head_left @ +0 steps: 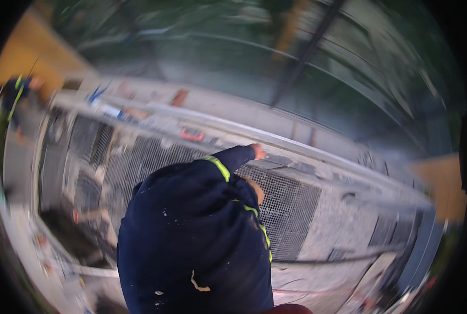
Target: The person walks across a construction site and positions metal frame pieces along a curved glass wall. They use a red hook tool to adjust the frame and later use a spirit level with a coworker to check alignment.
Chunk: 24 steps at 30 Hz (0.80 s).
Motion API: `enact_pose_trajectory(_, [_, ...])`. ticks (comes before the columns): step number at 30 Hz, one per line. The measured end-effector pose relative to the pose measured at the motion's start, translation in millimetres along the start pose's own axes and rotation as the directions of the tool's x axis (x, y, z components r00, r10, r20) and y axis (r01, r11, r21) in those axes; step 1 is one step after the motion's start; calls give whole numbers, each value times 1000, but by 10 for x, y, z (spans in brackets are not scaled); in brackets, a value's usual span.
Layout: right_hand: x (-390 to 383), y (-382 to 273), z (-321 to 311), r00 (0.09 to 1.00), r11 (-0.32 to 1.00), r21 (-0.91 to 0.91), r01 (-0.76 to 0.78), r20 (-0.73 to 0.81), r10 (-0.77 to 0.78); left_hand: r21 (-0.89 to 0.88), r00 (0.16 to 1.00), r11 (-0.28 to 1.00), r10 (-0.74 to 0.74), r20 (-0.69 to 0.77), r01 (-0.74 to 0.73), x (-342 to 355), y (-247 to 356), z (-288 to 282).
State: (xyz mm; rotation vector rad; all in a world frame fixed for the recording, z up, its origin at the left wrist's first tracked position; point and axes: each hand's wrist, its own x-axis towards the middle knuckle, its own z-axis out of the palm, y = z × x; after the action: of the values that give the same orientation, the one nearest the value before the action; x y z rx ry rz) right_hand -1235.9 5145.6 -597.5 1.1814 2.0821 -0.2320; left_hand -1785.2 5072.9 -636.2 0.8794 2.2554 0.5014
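Neither of my hands is in view. Directly ahead and below, a bent-over co-worker in a navy jacket (191, 230) takes up the middle of the view, back toward me. Pale stains and yellow-green bands mark the cloth. That person's hand (257, 152) reaches out to the long pale ledge (317, 149); whether its fingers hold anything is too blurred to tell. Below the co-worker is a metal grating (288, 209), partly covered by the jacket. A small red object (192, 134) lies by the ledge, its kind unclear.
Glass panels (212, 57) rise behind the ledge. A white and blue object (105, 108) lies at its left end. Another person (16, 97) in dark clothing with bright bands stands far left. A dark opening (76, 235) shows lower left. Much of the scene is smeared by motion.
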Motion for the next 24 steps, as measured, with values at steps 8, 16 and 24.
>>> enact_pose_trajectory(8, [1499, 867, -967, 941, 919, -269, 290, -94, -324, -446, 752, 871, -433, -497, 206, -1319, -180, -564])
enact_pose_trajectory(16, [2808, 1277, -2052, 808, 927, -315, 203, -481, -341, -290, 292, 312, -950, -112, 905, -4657, -1094, 1488])
enact_pose_trajectory(24, [2653, -680, -1889, 708, 621, -566, 542, -91, -701, -681, -136, -528, -830, 541, 508, -6020, -608, 3732])
